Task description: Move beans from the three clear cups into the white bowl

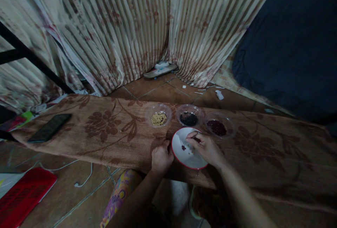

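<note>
A white plate with a red rim [184, 158] lies on a brown flowered cloth [110, 133]. A few small dark beans [183, 147] lie on the plate. My left hand [161, 158] is curled in a loose fist at the plate's left edge, touching the rim. My right hand [205, 147] reaches over the plate with its fingers pinched together; what they hold is too small to make out. Behind the plate stand three clear bowls: one with pale yellow beans [158, 118], one with black beans [189, 118], one with dark red beans [217, 127].
A dark phone [50, 127] lies on the cloth at the left. A red flat object [23, 196] and a white cable [79, 182] lie on the tiled floor. Striped curtains [118, 28] hang behind, with a sandal [160, 70] below. A dark mattress [289, 45] fills the right.
</note>
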A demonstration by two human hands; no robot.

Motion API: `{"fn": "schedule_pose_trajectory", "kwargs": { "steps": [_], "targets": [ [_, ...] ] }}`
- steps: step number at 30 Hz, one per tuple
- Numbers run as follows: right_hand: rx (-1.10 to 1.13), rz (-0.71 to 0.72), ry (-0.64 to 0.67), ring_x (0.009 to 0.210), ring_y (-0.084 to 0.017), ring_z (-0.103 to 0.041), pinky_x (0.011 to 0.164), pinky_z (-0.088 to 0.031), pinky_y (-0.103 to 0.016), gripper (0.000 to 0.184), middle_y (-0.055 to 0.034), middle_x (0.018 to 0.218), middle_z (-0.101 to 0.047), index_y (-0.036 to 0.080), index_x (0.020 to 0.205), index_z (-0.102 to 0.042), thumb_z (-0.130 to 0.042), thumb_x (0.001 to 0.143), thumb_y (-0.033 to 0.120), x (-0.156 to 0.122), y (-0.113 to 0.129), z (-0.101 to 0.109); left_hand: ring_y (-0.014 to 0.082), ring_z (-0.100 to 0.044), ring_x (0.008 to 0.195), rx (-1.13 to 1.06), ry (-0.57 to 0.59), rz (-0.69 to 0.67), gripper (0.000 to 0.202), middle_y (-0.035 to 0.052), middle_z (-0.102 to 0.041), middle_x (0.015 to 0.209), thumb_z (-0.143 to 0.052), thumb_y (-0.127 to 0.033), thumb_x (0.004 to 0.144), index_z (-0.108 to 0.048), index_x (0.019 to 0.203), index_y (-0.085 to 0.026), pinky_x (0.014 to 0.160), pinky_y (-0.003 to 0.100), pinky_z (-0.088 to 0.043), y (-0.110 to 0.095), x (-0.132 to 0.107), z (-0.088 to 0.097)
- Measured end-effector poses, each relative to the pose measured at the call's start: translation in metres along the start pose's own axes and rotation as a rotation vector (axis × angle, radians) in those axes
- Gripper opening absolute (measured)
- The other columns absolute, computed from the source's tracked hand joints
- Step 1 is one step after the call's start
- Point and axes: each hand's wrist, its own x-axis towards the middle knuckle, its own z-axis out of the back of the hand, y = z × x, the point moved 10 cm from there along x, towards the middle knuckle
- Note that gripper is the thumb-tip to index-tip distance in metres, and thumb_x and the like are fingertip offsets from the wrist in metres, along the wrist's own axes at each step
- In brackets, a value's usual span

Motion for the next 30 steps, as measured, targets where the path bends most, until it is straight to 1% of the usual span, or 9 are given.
{"fn": "schedule_pose_trajectory", "kwargs": {
  "steps": [7, 12, 18, 21, 24, 26, 28, 30],
  "targets": [
    [0.002, -0.019, -0.001, 0.065, -0.014, -0.056, 0.06, -0.044, -0.023, 0.026, 0.0003, 0.077, -0.063, 0.02, 0.085, -0.063, -0.05, 0.085, 0.043, 0.0, -0.007, -0.004, 0.0158, -0.063, 0.086, -0.008, 0.006, 0.0, 0.022, 0.001, -0.069, 0.091, -0.045, -0.031, 0.083, -0.06, 0.1, -0.027, 0.07, 0.023, -0.038, 0.001, 0.0, -0.001],
    [-0.004, -0.002, -0.011, 0.068, -0.014, -0.057, 0.063, -0.043, -0.023, 0.026, 0.0005, 0.077, -0.063, 0.02, 0.084, -0.062, -0.05, 0.085, 0.042, 0.0, -0.004, -0.004, 0.0157, -0.063, 0.083, 0.006, -0.009, -0.007, 0.022, 0.002, -0.069, 0.088, -0.044, -0.032, 0.084, -0.06, 0.097, -0.025, 0.068, 0.023, -0.038, 0.0, 0.0, 0.0],
    [-0.04, -0.012, -0.022, 0.06, -0.013, -0.053, 0.058, -0.04, -0.023, 0.026, 0.0014, 0.071, -0.06, 0.02, 0.083, -0.061, -0.049, 0.086, 0.042, 0.001, -0.005, -0.002, 0.0148, -0.063, 0.08, -0.005, -0.012, 0.005, 0.022, 0.0013, -0.069, 0.085, -0.042, -0.031, 0.085, -0.06, 0.096, -0.025, 0.068, 0.023, -0.037, 0.001, 0.0, -0.001],
    [-0.021, -0.005, -0.049, 0.06, -0.013, -0.053, 0.058, -0.041, -0.023, 0.025, 0.0013, 0.07, -0.061, 0.02, 0.082, -0.061, -0.049, 0.086, 0.042, 0.0, -0.006, 0.002, 0.0146, -0.063, 0.079, -0.005, -0.024, 0.003, 0.021, 0.0009, -0.069, 0.085, -0.043, -0.03, 0.084, -0.06, 0.096, -0.026, 0.067, 0.022, -0.037, 0.001, 0.0, 0.0],
    [0.013, 0.002, -0.123, 0.063, -0.014, -0.056, 0.061, -0.043, -0.024, 0.025, 0.0, 0.073, -0.063, 0.019, 0.082, -0.062, -0.051, 0.085, 0.041, -0.001, -0.007, 0.011, 0.0142, -0.063, 0.077, 0.0, -0.017, 0.014, 0.019, 0.001, -0.069, 0.083, -0.044, -0.028, 0.083, -0.06, 0.093, -0.025, 0.065, 0.022, -0.036, 0.002, 0.0, 0.0],
    [0.061, -0.003, -0.195, 0.067, -0.015, -0.058, 0.062, -0.044, -0.024, 0.024, -0.0012, 0.075, -0.064, 0.018, 0.081, -0.063, -0.054, 0.083, 0.041, -0.002, -0.01, 0.022, 0.0139, -0.063, 0.076, -0.011, -0.007, 0.021, 0.019, 0.0012, -0.069, 0.083, -0.045, -0.028, 0.082, -0.061, 0.092, -0.025, 0.064, 0.022, -0.036, 0.002, 0.0, 0.001],
    [0.126, -0.016, -0.287, 0.068, -0.016, -0.059, 0.061, -0.045, -0.024, 0.024, -0.0023, 0.075, -0.065, 0.018, 0.08, -0.064, -0.057, 0.081, 0.041, -0.004, -0.014, 0.039, 0.014, -0.063, 0.075, -0.028, 0.004, 0.028, 0.02, 0.0014, -0.069, 0.083, -0.045, -0.029, 0.083, -0.061, 0.094, -0.025, 0.064, 0.022, -0.036, 0.003, 0.0, 0.001],
    [0.186, -0.016, -0.439, 0.067, -0.015, -0.059, 0.06, -0.046, -0.024, 0.023, -0.0028, 0.075, -0.065, 0.017, 0.081, -0.065, -0.06, 0.078, 0.04, -0.008, -0.017, 0.067, 0.0145, -0.064, 0.076, -0.044, -0.002, 0.031, 0.021, 0.0017, -0.07, 0.082, -0.044, -0.03, 0.083, -0.061, 0.095, -0.025, 0.065, 0.022, -0.037, 0.003, 0.0, 0.001]
  ]
}}
